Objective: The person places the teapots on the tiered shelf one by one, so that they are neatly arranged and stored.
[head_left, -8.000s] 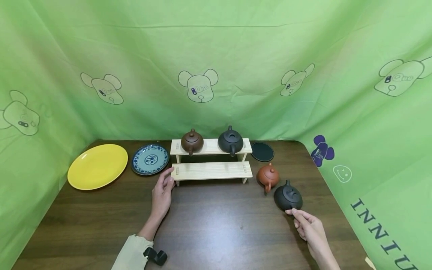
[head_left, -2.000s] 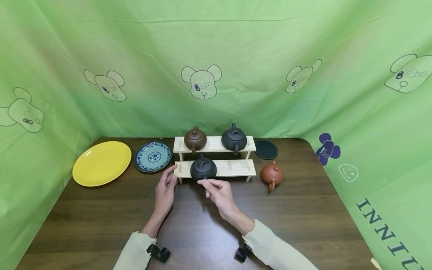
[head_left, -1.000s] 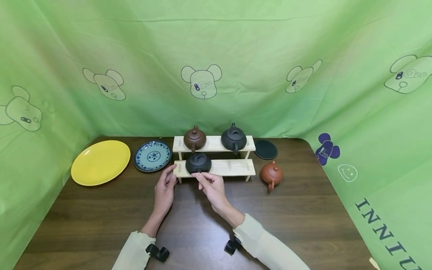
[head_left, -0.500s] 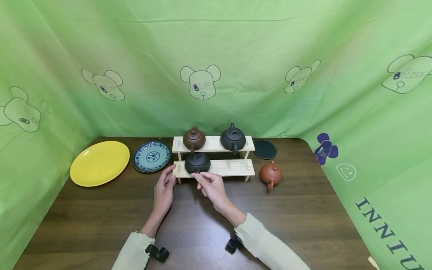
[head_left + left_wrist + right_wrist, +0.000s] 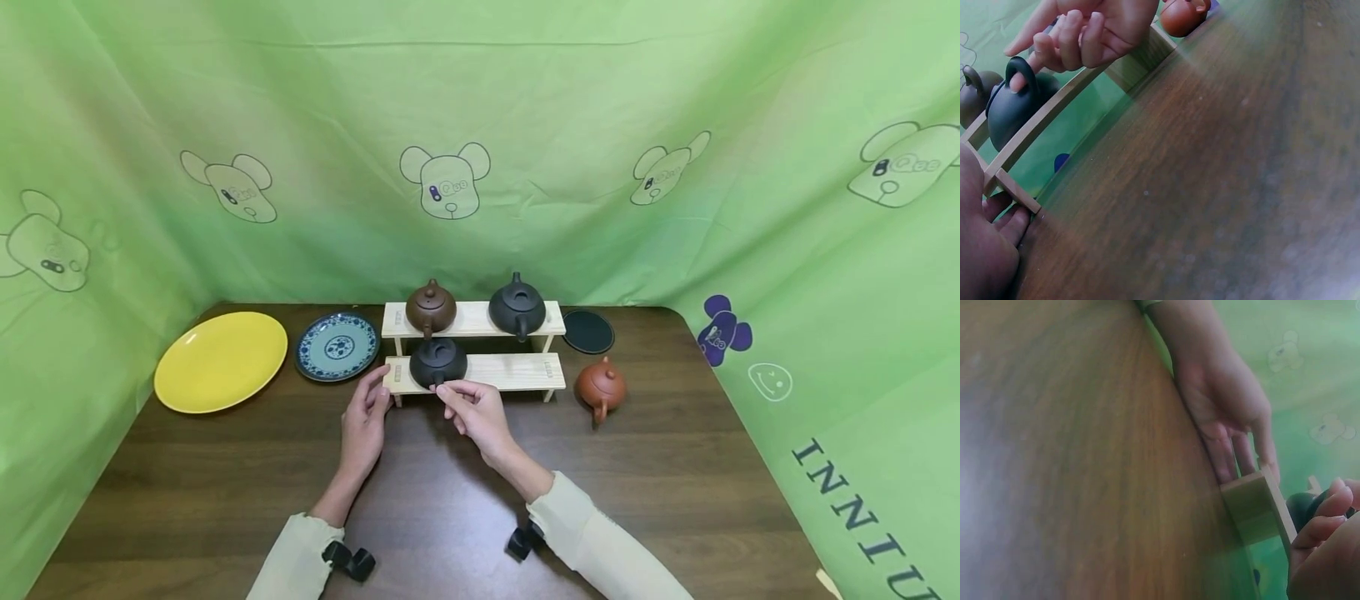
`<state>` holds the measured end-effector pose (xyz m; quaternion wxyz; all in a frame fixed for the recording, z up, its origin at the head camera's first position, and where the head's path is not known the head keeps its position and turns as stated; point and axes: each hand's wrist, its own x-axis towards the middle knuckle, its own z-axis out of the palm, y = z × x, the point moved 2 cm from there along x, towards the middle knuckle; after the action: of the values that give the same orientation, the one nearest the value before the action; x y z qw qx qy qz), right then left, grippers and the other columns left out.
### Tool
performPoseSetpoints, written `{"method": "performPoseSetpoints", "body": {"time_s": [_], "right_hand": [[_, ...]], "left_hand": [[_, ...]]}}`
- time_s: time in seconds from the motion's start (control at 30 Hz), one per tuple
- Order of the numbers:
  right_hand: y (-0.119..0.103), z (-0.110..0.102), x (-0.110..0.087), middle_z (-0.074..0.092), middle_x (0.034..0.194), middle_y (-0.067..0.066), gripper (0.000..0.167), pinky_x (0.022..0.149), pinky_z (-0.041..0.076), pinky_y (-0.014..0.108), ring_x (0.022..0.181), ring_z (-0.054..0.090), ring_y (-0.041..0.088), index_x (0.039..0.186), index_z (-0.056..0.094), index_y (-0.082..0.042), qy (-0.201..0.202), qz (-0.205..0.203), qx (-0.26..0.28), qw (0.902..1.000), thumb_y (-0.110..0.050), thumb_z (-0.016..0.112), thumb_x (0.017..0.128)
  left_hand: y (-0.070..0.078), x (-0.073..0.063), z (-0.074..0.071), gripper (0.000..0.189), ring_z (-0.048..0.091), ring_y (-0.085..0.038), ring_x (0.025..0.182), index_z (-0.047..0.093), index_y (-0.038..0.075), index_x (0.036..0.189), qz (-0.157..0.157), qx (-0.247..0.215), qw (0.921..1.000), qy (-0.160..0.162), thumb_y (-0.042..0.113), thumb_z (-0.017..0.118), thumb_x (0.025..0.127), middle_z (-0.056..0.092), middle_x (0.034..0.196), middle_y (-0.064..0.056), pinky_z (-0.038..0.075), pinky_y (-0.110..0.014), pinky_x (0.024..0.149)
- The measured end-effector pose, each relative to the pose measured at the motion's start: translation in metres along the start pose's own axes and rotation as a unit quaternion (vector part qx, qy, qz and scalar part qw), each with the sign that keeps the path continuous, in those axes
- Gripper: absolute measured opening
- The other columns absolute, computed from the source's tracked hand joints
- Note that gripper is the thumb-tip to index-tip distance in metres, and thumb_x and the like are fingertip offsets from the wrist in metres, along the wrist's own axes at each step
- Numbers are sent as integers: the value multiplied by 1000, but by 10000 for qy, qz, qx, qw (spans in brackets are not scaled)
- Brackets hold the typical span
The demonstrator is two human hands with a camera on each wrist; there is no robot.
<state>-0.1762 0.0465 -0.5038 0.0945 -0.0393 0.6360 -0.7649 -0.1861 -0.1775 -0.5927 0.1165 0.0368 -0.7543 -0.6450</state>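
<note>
In the head view, my right hand (image 5: 476, 417) pinches the handle of a small black teapot (image 5: 438, 360), which stands on the left part of the lower tier of a wooden stand (image 5: 517, 372). The left wrist view shows one fingertip inside the teapot's looped handle (image 5: 1016, 65). My left hand (image 5: 363, 429) rests against the left end of that tier, its fingers fairly straight and touching the wood. On the upper tier sit a brown teapot (image 5: 431, 308) and a larger black teapot (image 5: 517, 307). A reddish clay teapot (image 5: 602, 387) stands on the table, right of the stand.
A yellow plate (image 5: 221, 362) and a blue patterned plate (image 5: 338, 347) lie left of the stand. A dark round coaster (image 5: 588, 332) lies at its right. Green cloth (image 5: 450, 92) hangs behind and on both sides of the brown table (image 5: 420, 517).
My right hand has carried the small black teapot from the table's right side onto the lower tier, then slightly left along it. My left hand has stayed at the stand's left end.
</note>
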Motion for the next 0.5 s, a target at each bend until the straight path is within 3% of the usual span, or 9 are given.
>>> {"method": "performPoseSetpoints", "body": {"time_s": [0.3,0.5], "right_hand": [[-6,-12,-8,64,67,-4,27,48,36,17,51,46,4,118,78,13,237,-158,-155,9995,-9,77,104],[-15,-22,-16,64,69,-3,28,47,35,18,52,46,4,119,79,12,194,-268,-241,9992,-11,77,104]], "left_hand": [[8,-4,-1,38,72,-14,109,64,29,154,70,189,9998,-16,30,59,117,80,130,-8,53,-22,87],[37,-15,3,37,70,-13,103,65,17,153,384,220,9990,115,23,56,117,80,125,-17,50,-21,83]]}}
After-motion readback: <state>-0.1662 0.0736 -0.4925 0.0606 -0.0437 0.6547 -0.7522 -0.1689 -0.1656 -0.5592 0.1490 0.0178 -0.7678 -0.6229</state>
